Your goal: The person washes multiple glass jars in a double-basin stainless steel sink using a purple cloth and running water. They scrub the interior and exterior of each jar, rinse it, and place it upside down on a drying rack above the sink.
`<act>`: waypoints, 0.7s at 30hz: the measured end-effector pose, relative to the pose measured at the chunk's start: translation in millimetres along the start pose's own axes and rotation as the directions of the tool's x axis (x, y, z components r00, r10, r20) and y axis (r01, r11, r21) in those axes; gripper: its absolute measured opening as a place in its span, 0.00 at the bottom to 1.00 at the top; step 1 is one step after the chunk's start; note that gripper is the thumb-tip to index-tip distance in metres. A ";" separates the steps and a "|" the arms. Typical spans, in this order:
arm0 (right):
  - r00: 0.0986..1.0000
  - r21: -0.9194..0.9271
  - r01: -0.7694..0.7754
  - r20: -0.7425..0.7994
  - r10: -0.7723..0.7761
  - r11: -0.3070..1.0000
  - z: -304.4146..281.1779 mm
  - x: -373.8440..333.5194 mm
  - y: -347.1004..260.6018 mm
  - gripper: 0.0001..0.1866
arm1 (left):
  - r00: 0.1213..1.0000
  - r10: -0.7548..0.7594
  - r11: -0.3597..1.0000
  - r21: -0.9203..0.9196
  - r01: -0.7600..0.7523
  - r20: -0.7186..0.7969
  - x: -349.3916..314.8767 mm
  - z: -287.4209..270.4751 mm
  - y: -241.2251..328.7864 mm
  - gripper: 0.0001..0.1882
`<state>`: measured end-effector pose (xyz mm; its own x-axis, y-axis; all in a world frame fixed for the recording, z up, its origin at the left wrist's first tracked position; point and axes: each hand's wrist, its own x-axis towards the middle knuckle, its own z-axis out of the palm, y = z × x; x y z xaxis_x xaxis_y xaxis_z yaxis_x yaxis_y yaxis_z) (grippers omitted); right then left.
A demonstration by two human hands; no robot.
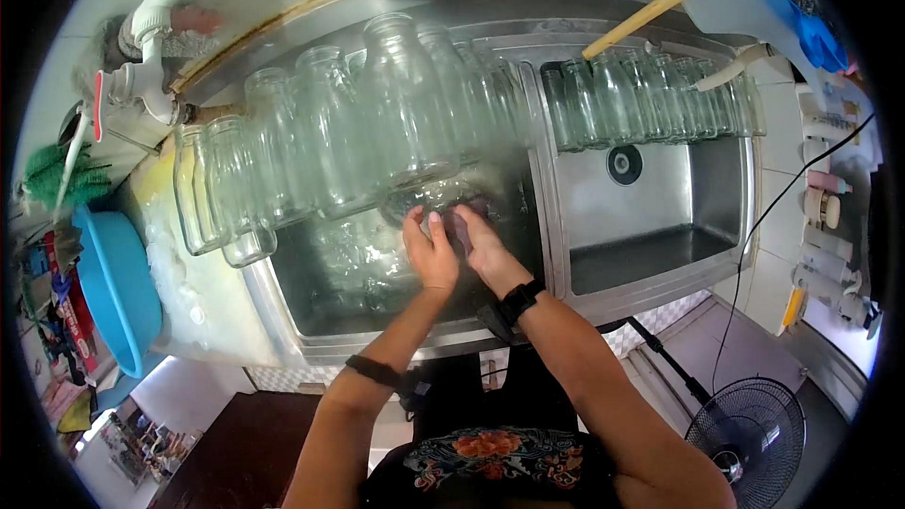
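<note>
Over the left basin my left hand (pixel 433 254) and my right hand (pixel 481 245) meet near its middle, fingers curled. A wet, greyish-purple cloth (pixel 459 238) is bunched between them, partly hidden by the fingers. Just beyond the fingertips the water is stirred, and a clear shape there is too blurred to name. Several clear glass bottles (pixel 405 99) stand close together behind my hands, the nearest a short way past the fingers. More glassware (pixel 349 254) shows blurred under the water to the left of my left hand.
In the right basin (pixel 632 212), a row of glass bottles (pixel 613 99) lines the back around a drain (pixel 624 165). A wooden stick (pixel 679 0) slants over it. A blue tub (pixel 118 287) and white pipe tap (pixel 141 85) are left; a fan (pixel 749 438) stands lower right.
</note>
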<state>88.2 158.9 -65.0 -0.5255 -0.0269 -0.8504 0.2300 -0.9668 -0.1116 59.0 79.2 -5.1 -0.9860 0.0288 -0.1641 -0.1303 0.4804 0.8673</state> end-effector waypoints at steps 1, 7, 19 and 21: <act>0.995 0.009 0.019 0.098 -0.020 1.000 -5.8 -1.6 3.4 0.10 | 0.999 0.033 0.999 0.019 -0.032 -0.034 -1.4 4.5 4.9 0.22; 0.999 -0.194 -0.038 -0.012 0.037 0.980 29.9 -51.2 5.7 0.15 | 0.599 -0.529 0.613 -0.218 0.760 0.601 41.9 11.8 -20.2 0.19; 0.933 -0.993 0.114 0.120 -0.338 -0.038 28.9 -52.2 -22.1 0.19 | 0.695 -0.601 0.519 -0.469 0.715 0.394 66.7 44.2 -74.3 0.15; 0.999 -0.784 0.006 0.036 0.037 0.620 -8.5 -31.7 -17.3 0.19 | 0.559 -0.447 0.453 -0.363 0.815 0.698 74.6 28.3 -68.1 0.16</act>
<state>107.8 178.6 -40.5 -0.5461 -0.0719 -0.8347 0.7822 -0.4005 -0.4772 -2.7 73.4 -89.8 -0.4207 0.4134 -0.8076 -0.8999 -0.0770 0.4293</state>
